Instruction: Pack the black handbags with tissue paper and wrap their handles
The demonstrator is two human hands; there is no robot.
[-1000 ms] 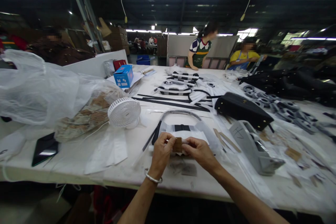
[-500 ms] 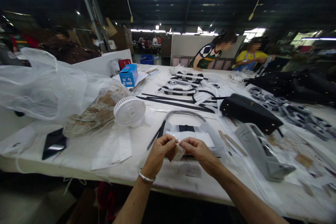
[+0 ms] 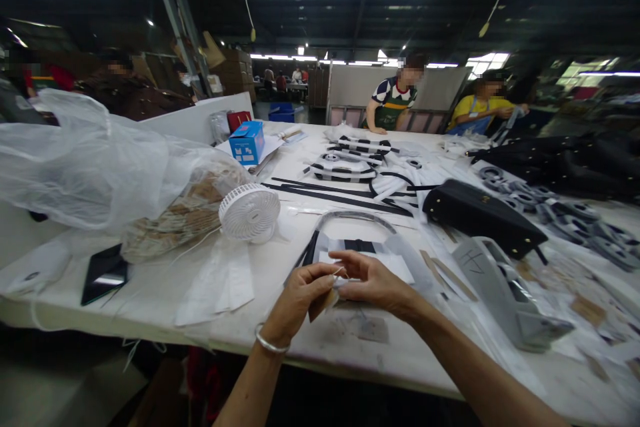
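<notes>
My left hand is closed, its thumb and forefinger pinching a small brown hang tag with a thin white string. The tag dangles below the fingertips. Facing it from the right, my right hand has its forefinger stretched out and its thumb apart. The string runs into the gap between these fingers; whether they touch it is hard to see. Just beyond both hands lies a black bag with an arched, wrapped handle and white paper over its front. A clear plastic packet lies beneath the hands.
A white fan stands left, beside a plastic bag of brown tags and a dark phone. To the right are a grey tape dispenser and a black bag. Black straps lie beyond. Two co-workers stand across the table.
My right hand's fingers have spread from their pinch at the tag. The tag now hangs from my left hand, its brown side more visible. A co-worker across the table has straightened up.
</notes>
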